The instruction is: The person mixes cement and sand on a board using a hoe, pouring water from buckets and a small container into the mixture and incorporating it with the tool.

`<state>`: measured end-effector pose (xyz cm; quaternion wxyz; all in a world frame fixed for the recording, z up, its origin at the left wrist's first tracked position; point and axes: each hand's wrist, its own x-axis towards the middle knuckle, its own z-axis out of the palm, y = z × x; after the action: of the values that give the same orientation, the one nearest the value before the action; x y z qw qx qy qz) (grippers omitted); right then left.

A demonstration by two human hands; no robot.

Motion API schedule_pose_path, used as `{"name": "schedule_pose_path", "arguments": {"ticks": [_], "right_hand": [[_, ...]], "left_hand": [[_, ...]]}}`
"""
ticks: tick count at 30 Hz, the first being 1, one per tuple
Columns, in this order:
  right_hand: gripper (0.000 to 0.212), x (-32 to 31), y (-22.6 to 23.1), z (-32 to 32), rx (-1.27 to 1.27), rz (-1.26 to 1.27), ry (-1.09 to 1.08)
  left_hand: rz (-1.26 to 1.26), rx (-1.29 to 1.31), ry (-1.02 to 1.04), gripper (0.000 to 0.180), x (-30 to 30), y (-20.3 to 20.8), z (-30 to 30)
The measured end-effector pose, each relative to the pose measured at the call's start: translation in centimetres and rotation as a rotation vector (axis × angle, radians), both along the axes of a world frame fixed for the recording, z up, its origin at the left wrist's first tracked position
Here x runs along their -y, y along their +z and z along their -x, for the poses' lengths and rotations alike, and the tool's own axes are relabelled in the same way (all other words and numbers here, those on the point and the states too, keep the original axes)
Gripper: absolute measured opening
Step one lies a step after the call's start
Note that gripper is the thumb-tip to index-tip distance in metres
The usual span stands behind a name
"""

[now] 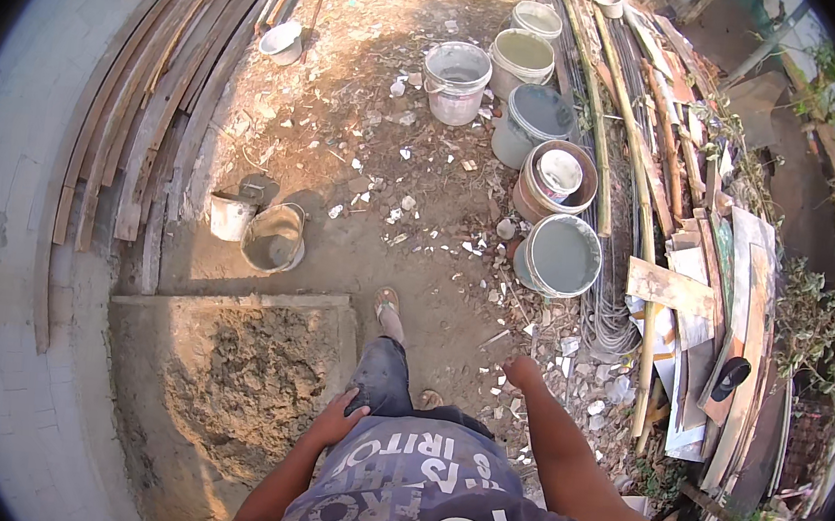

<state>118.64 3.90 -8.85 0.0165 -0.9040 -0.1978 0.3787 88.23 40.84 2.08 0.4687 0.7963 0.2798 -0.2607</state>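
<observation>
My left hand (335, 418) lies on my left thigh with its fingers spread over the dark trousers (381, 376); it holds nothing. Out to the right of my body, my right hand (521, 372) hangs over the ground with its fingers curled in, and no object shows in it. Beside my left leg is a low-edged bed of wet, lumpy mortar (256, 371). Ahead of it stand a mortar-stained bucket (274, 239) and a smaller whitish bucket (231, 216). Nearest to my right hand is a bucket of grey water (561, 256).
Several more buckets (455, 83) line the right side, one holding a small white pail (560, 172). A white bowl (281, 42) sits farther off. Planks (165, 116) lean along the left wall. Bamboo poles (637, 171), coiled cable (604, 324) and scrap boards (723, 320) crowd the right; rubble litters the ground.
</observation>
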Motion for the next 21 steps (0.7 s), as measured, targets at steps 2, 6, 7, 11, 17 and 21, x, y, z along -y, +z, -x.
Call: {"name": "schedule_pose_path", "arguments": {"ticks": [2, 6, 7, 11, 17, 21], "right_hand": [[0.043, -1.8, 1.0, -3.7, -0.015, -0.004, 0.115], [0.039, -6.4, 4.0, -9.2, 0.154, -0.200, -0.334], [0.039, -8.8, 4.9, -11.9, 0.041, -0.117, -0.398], [0.044, -12.3, 7.6, -20.2, 0.154, -0.013, -0.389], [0.047, -14.2, 1.9, -36.7, 0.380, 0.004, -0.434], [0.056, -17.1, -4.3, -48.2, 0.441, -0.065, -0.447]], "left_hand": [[0.047, 0.071, -0.035, 0.079, -3.6, -0.8, -5.6], [0.064, -0.146, -0.246, 0.071, -10.7, -2.1, -16.9], [0.103, -0.158, -0.355, 0.068, -13.1, -2.5, -19.3], [0.078, -0.128, -0.490, 0.058, -15.2, -2.6, -25.9], [0.161, -0.254, -0.364, 0.054, -16.2, -3.4, -33.5], [0.178, -0.281, -0.177, 0.056, -16.0, -4.8, -37.9]]}}
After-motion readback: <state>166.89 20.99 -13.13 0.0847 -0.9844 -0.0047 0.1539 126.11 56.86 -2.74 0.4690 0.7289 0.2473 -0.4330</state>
